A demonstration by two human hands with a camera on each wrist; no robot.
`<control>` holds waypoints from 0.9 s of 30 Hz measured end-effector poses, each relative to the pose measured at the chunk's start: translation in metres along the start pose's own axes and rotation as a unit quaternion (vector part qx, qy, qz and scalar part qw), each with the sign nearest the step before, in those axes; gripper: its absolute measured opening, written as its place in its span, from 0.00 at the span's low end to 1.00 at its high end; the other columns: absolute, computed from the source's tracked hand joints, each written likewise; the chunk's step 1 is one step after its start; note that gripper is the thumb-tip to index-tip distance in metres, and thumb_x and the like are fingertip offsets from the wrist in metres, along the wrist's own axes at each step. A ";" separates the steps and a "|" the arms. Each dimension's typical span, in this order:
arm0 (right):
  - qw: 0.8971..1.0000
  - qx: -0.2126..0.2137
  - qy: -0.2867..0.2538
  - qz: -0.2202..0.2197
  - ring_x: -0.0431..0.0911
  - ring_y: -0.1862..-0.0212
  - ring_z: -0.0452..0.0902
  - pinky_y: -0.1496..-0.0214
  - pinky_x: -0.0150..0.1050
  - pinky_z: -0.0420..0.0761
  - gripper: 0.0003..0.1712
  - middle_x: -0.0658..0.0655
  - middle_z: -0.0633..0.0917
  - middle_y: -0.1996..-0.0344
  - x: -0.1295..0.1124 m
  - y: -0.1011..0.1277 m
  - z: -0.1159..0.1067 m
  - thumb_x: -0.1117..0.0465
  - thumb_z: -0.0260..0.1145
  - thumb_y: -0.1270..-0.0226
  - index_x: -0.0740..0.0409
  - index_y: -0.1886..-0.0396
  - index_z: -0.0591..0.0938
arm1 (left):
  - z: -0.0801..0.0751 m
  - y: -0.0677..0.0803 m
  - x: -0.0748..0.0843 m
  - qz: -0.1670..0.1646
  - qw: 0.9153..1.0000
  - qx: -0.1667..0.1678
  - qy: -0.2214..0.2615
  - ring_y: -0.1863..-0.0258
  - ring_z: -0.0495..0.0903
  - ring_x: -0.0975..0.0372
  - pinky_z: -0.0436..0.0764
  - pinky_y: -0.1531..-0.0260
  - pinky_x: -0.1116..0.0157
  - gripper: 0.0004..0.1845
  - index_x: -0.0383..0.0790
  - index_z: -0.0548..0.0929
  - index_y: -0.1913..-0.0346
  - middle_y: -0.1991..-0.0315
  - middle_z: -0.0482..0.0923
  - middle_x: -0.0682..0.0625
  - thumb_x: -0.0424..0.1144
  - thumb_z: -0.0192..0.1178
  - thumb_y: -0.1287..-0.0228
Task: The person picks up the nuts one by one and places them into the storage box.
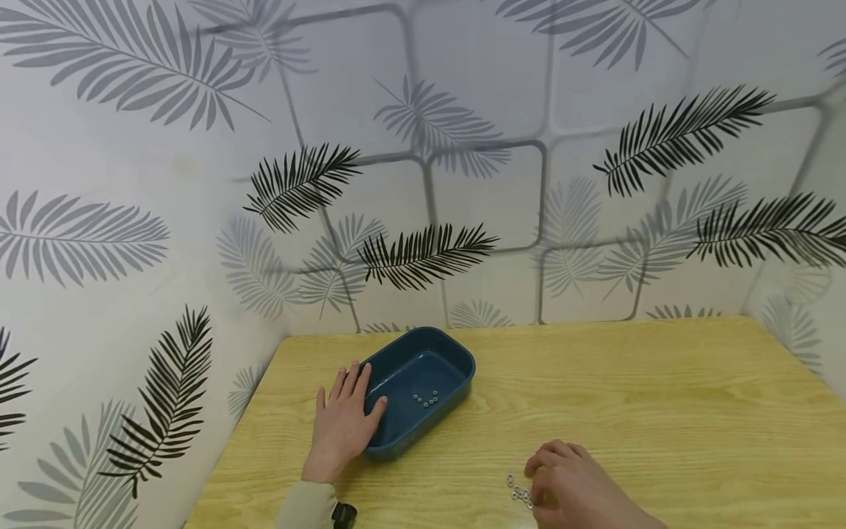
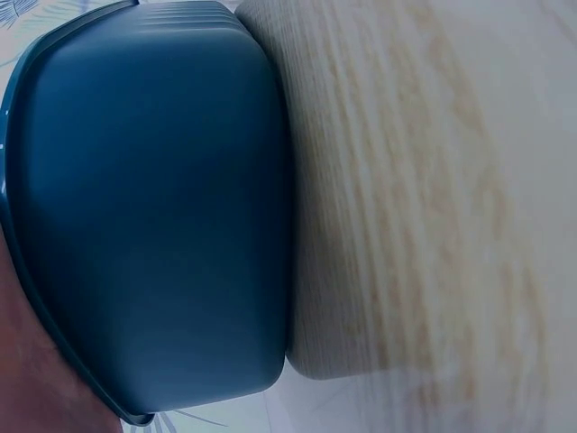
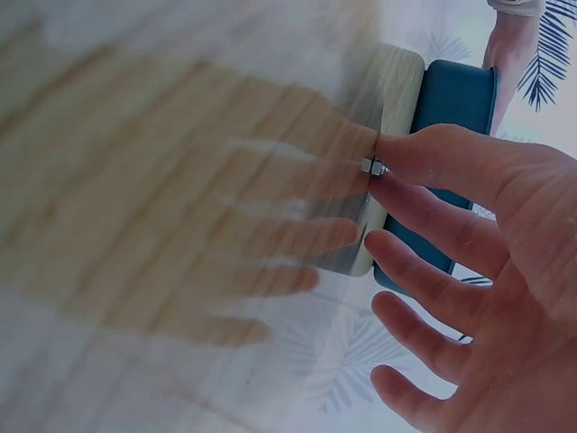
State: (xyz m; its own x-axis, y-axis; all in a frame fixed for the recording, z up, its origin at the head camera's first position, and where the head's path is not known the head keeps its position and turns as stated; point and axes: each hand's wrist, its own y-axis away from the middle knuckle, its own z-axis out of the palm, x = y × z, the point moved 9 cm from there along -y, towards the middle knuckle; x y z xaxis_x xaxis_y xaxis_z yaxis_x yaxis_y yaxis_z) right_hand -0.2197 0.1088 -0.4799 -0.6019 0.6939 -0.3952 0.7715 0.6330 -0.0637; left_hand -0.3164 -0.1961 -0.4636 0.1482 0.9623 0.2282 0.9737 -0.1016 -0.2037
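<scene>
Nuts (image 1: 520,492), small and silvery, heaped on the wooden counter (image 1: 661,397) near its front edge, just left of the right hand (image 1: 568,485). Blue tray (image 1: 456,360) at far left, long axis running near-left to far-right, holding a few more nuts (image 1: 426,399). Left hand (image 1: 344,422) flat, fingers straight, thumb against the tray's left rim.

Left wrist view: only the tray's outer wall (image 2: 153,225) and blurred counter.

Right wrist view: one nut (image 3: 374,167) pinched between thumb and forefinger of the right hand (image 3: 478,271), other fingers loosely spread.
</scene>
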 end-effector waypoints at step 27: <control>0.999 0.047 0.009 -0.016 0.50 0.50 0.74 0.51 0.58 0.74 0.13 0.43 0.82 0.59 -0.006 0.002 -0.011 0.61 0.70 0.46 0.35 0.83 0.84 | 0.001 -0.001 0.000 -0.003 1.000 -0.006 -0.004 0.24 0.47 0.47 0.47 0.32 0.36 0.37 0.46 0.56 0.22 0.22 0.49 0.44 0.58 0.49 0.26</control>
State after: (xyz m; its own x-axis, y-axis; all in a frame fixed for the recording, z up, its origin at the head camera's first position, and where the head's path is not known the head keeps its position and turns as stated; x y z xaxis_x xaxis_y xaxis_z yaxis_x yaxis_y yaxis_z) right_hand -0.2171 0.1098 -0.4678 -0.6293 0.6808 -0.3750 0.7676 0.6201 -0.1623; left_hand -0.3175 -0.1962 -0.4644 0.1403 0.9650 0.2214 0.9767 -0.0982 -0.1910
